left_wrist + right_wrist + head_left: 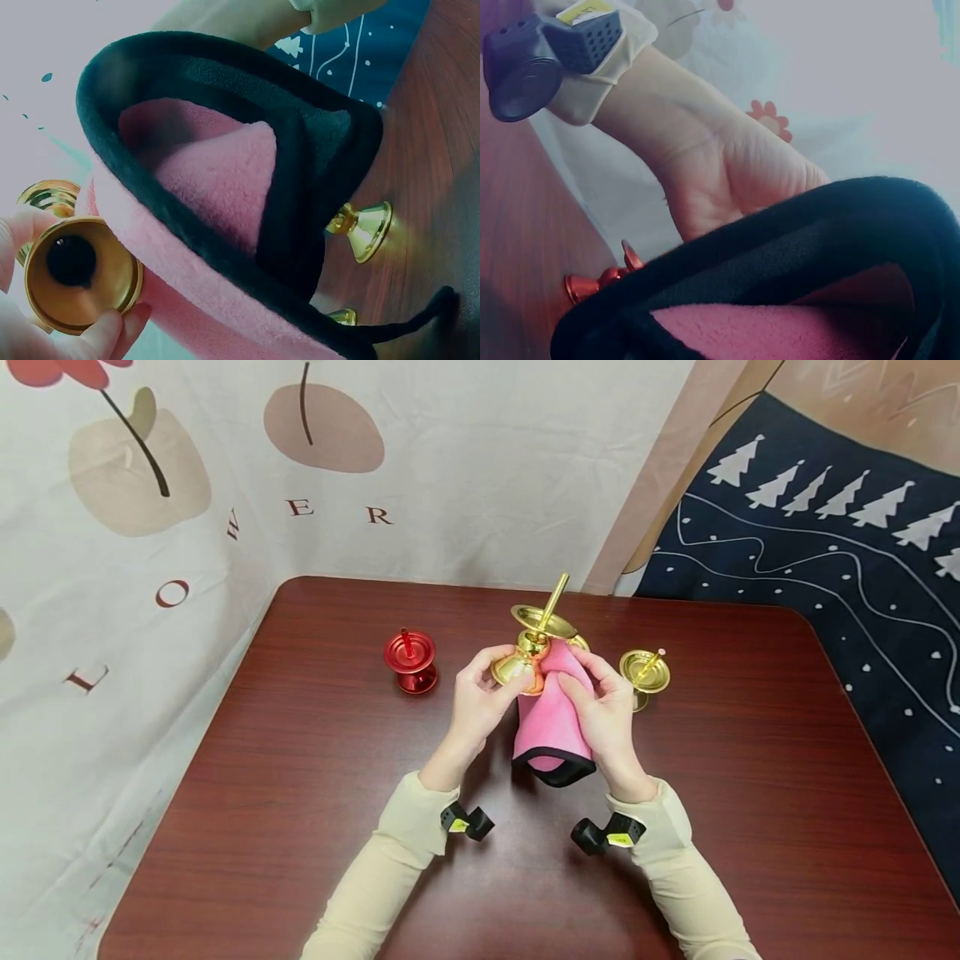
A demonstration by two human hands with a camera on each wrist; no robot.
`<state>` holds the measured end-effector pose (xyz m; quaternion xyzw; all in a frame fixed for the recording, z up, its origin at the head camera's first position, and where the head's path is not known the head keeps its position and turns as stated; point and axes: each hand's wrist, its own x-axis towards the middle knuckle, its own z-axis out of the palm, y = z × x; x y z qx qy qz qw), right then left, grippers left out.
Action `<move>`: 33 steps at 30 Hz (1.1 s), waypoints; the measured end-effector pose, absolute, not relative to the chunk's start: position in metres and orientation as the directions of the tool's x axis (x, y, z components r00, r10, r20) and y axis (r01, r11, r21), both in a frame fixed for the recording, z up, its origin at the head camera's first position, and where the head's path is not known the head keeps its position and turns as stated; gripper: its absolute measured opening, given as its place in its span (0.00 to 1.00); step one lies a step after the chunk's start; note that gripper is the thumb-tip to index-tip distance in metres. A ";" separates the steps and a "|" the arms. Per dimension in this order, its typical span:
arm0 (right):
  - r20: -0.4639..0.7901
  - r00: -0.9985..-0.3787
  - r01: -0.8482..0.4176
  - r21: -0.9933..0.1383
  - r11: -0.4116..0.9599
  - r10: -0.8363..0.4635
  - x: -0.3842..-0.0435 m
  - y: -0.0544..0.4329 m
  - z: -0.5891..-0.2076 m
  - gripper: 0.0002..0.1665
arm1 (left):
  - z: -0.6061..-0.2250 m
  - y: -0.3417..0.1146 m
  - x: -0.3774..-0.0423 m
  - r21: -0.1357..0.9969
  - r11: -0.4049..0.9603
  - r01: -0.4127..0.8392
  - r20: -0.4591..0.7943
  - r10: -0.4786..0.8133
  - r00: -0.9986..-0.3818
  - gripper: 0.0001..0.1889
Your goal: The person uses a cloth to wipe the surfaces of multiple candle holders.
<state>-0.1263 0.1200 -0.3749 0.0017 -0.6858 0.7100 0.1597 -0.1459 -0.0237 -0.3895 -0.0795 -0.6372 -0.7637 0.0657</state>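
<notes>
My left hand grips a gold candlestick by its flared base, and the candlestick is tilted with its thin stem pointing up and to the right. In the left wrist view the hollow underside of the base faces the camera. A pink cloth with black edging is pinched in my right hand and lies against the candlestick's middle. The cloth's folded lower end hangs down above the table. In the right wrist view the cloth hides my right fingers.
A red candlestick stands left of my hands on the brown table. Another gold candlestick stands to the right. Behind the held one, a further gold piece is mostly hidden. Printed fabric hangs behind the table.
</notes>
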 end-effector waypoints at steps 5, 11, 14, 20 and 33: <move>0.291 -0.940 -0.282 -0.956 0.079 0.178 -0.125 0.121 -0.374 0.20 | -0.390 -0.025 -0.147 0.971 -0.164 0.176 0.177 -0.008 -0.984 0.18; 0.399 -0.911 -0.364 -0.896 0.254 0.103 -0.123 0.122 -0.373 0.20 | -0.390 -0.029 -0.147 0.991 -0.099 0.087 0.088 0.010 -0.996 0.18; 0.464 -0.884 -0.421 -0.847 0.324 0.064 -0.121 0.122 -0.373 0.19 | -0.390 -0.030 -0.148 0.993 -0.086 0.077 0.078 0.011 -0.997 0.17; 0.573 -0.819 -0.533 -0.734 0.421 -0.037 -0.119 0.122 -0.374 0.17 | -0.391 -0.030 -0.149 0.978 -0.176 0.110 0.105 -0.040 -0.994 0.16; 0.459 -0.862 -0.504 -0.730 0.462 -0.215 -0.108 0.138 -0.381 0.18 | -0.406 -0.037 -0.166 0.952 -0.259 0.163 0.130 -0.142 -0.981 0.16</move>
